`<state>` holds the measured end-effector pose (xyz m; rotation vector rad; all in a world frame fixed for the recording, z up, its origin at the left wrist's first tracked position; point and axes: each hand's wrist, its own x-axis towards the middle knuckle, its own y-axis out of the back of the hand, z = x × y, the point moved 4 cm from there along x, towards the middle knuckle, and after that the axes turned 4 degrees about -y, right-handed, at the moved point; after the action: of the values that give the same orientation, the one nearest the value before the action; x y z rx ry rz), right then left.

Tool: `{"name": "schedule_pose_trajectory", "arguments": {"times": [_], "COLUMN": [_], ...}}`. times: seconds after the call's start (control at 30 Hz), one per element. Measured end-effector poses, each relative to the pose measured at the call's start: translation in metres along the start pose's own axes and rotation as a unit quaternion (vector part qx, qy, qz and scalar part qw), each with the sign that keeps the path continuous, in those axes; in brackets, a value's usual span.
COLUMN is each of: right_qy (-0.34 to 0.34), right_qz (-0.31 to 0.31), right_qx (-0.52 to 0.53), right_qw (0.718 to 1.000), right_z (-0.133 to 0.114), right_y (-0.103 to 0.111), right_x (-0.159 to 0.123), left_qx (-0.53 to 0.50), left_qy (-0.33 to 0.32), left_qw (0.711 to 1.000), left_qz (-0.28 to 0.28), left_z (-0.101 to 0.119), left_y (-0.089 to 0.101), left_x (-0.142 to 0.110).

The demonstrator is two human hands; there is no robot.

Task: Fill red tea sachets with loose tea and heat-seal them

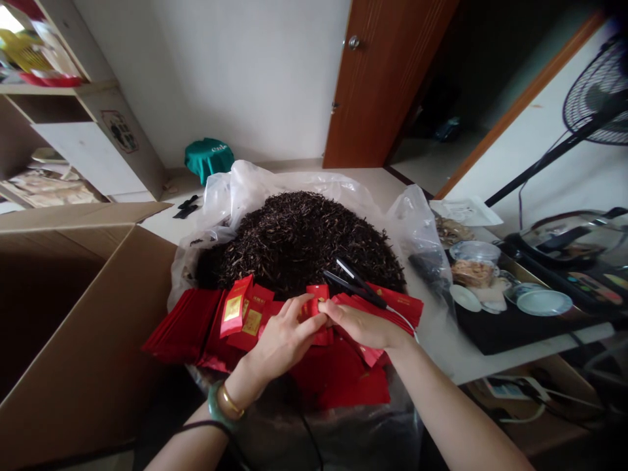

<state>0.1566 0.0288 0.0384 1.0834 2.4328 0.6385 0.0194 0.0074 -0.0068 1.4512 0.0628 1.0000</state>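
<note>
My left hand (pixel 289 330) and my right hand (pixel 360 324) meet over a small red packet (pixel 322 337). The fingers of both are closed at its upper part, and the fingertips partly hide it. Behind them rises a heap of dark dried tea leaves (pixel 304 235) with a hollow in its middle. A black clamp-like tool (pixel 360 284) with a white cord lies just beyond my right hand, on more red packets (pixel 400 307). Left of my left hand, a red packet with a gold label (pixel 236 307) rests on others, beside a neat stack of red packets (pixel 181 324).
Clear plastic sheeting (pixel 250 183) surrounds the tea. An open cardboard box (pixel 93 333) stands at the left. To the right are a tray (pixel 495 337) with small cups, a lidded pan (pixel 574 235) and a fan (pixel 596 91). Behind stand a green-covered stool (pixel 209 157) and a brown door (pixel 377 85).
</note>
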Motion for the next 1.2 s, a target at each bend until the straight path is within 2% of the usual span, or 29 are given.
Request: {"name": "schedule_pose_trajectory", "arguments": {"times": [0.1, 0.27, 0.33, 0.4, 0.43, 0.5, 0.6, 0.7, 0.83, 1.2], "right_qy": [-0.016, -0.027, -0.037, -0.058, -0.065, -0.076, -0.048, -0.036, -0.050, -0.034], "right_qz": [-0.051, -0.045, 0.005, 0.094, 0.140, 0.142, 0.064, -0.011, -0.028, -0.008], "right_qx": [0.091, 0.166, 0.237, 0.274, 0.257, 0.167, -0.015, -0.148, -0.180, -0.214], "right_qw": [0.994, 0.985, 0.971, 0.955, 0.954, 0.973, 0.997, 0.988, 0.982, 0.976], "right_z": [-0.002, 0.003, 0.014, 0.031, 0.039, 0.050, 0.055, 0.053, 0.048, 0.048], "right_y": [-0.006, 0.005, 0.018, 0.031, 0.036, 0.035, 0.018, 0.000, -0.011, -0.013], "right_x": [0.001, -0.002, 0.001, 0.010, 0.017, 0.039, 0.078, 0.107, 0.121, 0.123], "left_qx": [-0.003, 0.006, 0.032, 0.052, 0.057, 0.066, 0.075, 0.079, 0.088, 0.115], "left_qy": [0.013, 0.033, 0.050, 0.067, 0.074, 0.081, 0.085, 0.086, 0.100, 0.148], "left_qw": [1.000, 0.999, 0.998, 0.996, 0.996, 0.994, 0.994, 0.993, 0.991, 0.982], "left_qz": [-0.014, -0.011, -0.009, -0.010, -0.011, -0.011, -0.008, 0.000, 0.008, -0.009], "left_z": [0.000, -0.002, -0.005, -0.007, -0.007, -0.008, -0.008, -0.008, -0.010, -0.013], "left_y": [-0.002, 0.000, 0.000, 0.001, 0.001, 0.002, 0.004, 0.006, 0.010, 0.013], "left_x": [0.000, 0.000, 0.000, 0.000, 0.000, 0.000, 0.001, 0.002, 0.003, 0.005]}}
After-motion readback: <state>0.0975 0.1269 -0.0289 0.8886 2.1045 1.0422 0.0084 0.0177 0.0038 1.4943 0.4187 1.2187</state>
